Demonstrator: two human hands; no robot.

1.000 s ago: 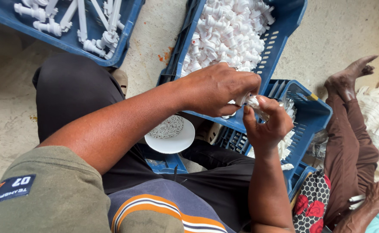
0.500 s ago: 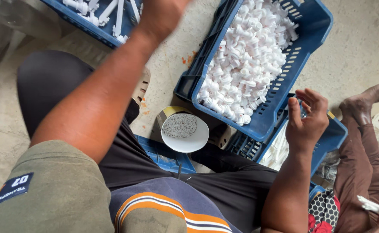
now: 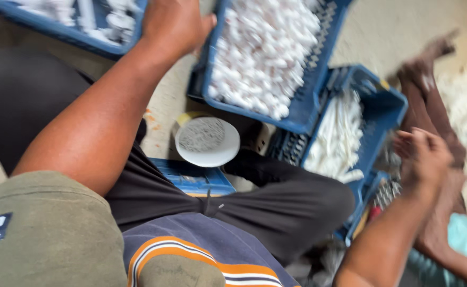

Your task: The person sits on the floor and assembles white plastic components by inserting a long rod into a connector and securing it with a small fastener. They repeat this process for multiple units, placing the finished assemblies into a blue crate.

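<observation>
the left hand [image 3: 172,24] is stretched over the near rim of the far-left crate [image 3: 58,34]; its fingers cannot be told. the right hand [image 3: 422,157], loosely curled and apparently holding nothing, is best kept ready by the long-piece crate [image 3: 387,106].

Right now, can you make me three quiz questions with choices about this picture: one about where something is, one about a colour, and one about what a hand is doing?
1. Where is the left hand?
A. at the upper-left crate
B. on the white disc
C. on the knee

2. What colour is the crate of small white pieces?
A. red
B. blue
C. green

3. How is the right hand?
A. gripping the disc
B. inside the full crate
C. raised, touching no crate

Answers:
1 A: it reaches to the edge of the upper-left crate.
2 B: its walls are blue.
3 C: it hangs blurred in the air to the right of the long-piece crate, away from the white disc.
</observation>
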